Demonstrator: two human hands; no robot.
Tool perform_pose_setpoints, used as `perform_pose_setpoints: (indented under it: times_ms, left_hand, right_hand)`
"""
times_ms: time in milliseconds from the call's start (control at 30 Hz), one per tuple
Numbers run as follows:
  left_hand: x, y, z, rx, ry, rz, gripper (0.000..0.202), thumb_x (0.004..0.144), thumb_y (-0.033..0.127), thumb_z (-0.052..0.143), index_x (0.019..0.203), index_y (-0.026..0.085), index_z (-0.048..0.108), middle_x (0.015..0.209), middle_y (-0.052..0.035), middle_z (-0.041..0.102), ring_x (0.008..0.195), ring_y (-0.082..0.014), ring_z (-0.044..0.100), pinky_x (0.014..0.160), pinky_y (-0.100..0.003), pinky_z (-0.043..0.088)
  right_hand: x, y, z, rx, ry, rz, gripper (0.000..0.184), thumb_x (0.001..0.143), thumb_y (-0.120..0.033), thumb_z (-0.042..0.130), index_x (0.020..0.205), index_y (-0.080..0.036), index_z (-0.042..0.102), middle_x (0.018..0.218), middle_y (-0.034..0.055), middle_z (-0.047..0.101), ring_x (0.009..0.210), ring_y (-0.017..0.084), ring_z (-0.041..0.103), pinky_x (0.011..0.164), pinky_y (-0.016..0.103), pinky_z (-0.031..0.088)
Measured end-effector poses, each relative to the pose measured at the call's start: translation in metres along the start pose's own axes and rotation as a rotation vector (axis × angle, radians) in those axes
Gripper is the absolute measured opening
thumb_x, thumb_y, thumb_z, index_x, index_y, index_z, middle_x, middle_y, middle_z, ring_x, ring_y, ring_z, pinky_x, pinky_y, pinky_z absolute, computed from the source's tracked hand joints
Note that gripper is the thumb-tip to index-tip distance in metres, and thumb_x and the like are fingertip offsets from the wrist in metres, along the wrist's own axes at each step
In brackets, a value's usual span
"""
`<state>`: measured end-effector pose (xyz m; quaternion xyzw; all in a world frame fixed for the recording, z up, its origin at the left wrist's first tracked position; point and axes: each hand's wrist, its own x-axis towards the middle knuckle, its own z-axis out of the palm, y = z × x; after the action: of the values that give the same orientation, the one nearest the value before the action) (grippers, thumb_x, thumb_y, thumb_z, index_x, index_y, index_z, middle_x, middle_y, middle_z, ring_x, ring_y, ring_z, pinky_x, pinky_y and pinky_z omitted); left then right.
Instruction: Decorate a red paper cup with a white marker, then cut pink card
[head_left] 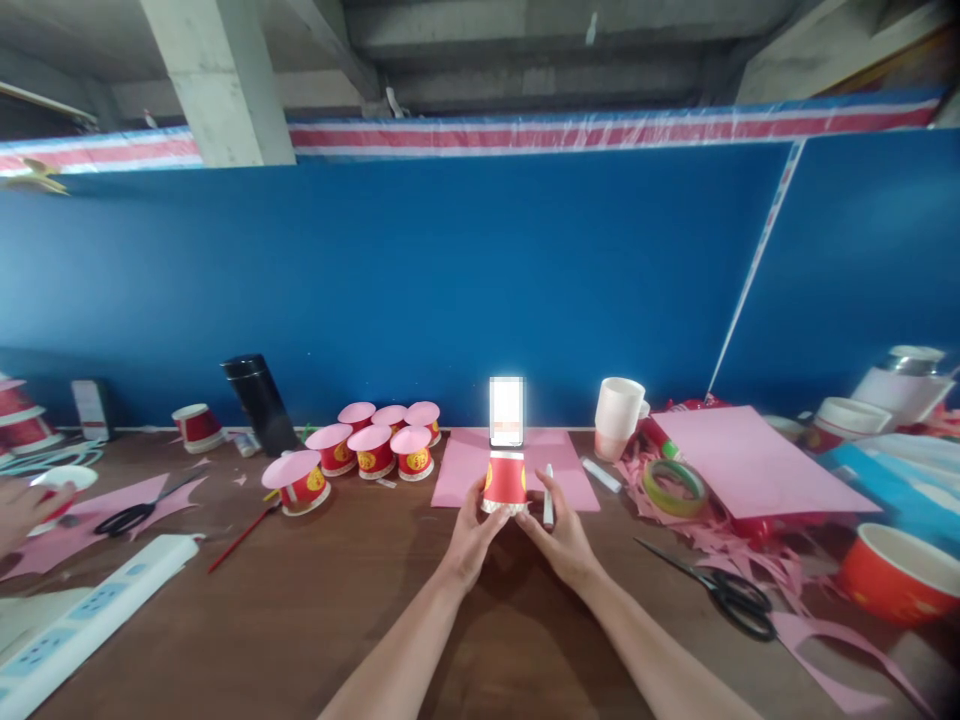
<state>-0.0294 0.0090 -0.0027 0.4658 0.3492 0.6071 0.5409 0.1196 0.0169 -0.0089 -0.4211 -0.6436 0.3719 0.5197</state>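
Observation:
A red paper cup [505,480] with yellow printing is upside down between my two hands, its white rim downward. My left hand [469,540] holds the cup's left side, thumb at the rim. On the other side my right hand [561,540] has its thumb at the rim too, and a slim white tube [548,498] sticks up by its fingers. Pink paper [457,475] lies on the table just behind the cup. To the left stand several upturned red cups [375,460] topped with pink paper discs.
A bright phone-like screen [507,410] stands behind the cup. Scissors [739,600], green tape [673,490], pink scraps and stacked white cups [619,415] lie right. Leftward are a black flask [259,400], red brush [240,540], power strip [97,610] and another person's hand [26,510].

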Motion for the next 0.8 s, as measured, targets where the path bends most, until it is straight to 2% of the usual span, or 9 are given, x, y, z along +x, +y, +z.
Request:
perform_pose_setpoints:
  times_ms: [300, 500, 700, 800]
  left_hand:
    - [-0.0002, -0.0024, -0.0003, -0.045, -0.028, 0.006, 0.067, 0.071, 0.028, 0.065, 0.130, 0.020, 0.035, 0.114, -0.0113, 0.059, 0.105, -0.0253, 0.054, 0.093, -0.040, 0.039]
    - [-0.0003, -0.0015, 0.0016, -0.082, -0.003, -0.014, 0.065, 0.070, 0.028, 0.067, 0.128, 0.019, 0.039, 0.115, -0.0111, 0.059, 0.106, -0.0256, 0.055, 0.093, -0.038, 0.039]
    - [-0.0010, 0.0015, 0.0030, -0.057, 0.016, -0.039, 0.064, 0.068, 0.028, 0.068, 0.126, 0.019, 0.042, 0.115, -0.0110, 0.059, 0.106, -0.0259, 0.055, 0.092, -0.038, 0.041]
    - [-0.0018, 0.0037, 0.0046, -0.071, -0.011, -0.050, 0.059, 0.069, 0.030, 0.067, 0.123, 0.020, 0.044, 0.116, -0.0108, 0.059, 0.102, -0.0253, 0.057, 0.091, -0.038, 0.041]
  right_hand:
    - [0.0001, -0.0006, -0.0001, -0.005, -0.016, 0.004, 0.065, 0.078, -0.036, 0.059, 0.132, -0.020, 0.027, 0.108, 0.0101, 0.059, 0.093, 0.022, 0.060, 0.072, 0.033, 0.052]
    - [-0.0026, -0.0009, 0.0004, -0.017, -0.030, -0.036, 0.069, 0.078, -0.034, 0.059, 0.135, -0.023, 0.022, 0.115, 0.0102, 0.055, 0.099, 0.021, 0.058, 0.074, 0.033, 0.052]
    - [-0.0023, 0.0021, 0.0009, -0.040, -0.018, -0.047, 0.066, 0.079, -0.033, 0.058, 0.134, -0.023, 0.024, 0.113, 0.0096, 0.057, 0.097, 0.021, 0.059, 0.075, 0.033, 0.052]
    - [-0.0020, 0.0025, 0.0009, -0.033, -0.016, -0.042, 0.066, 0.079, -0.033, 0.058, 0.134, -0.023, 0.023, 0.113, 0.0095, 0.057, 0.098, 0.021, 0.059, 0.074, 0.032, 0.053]
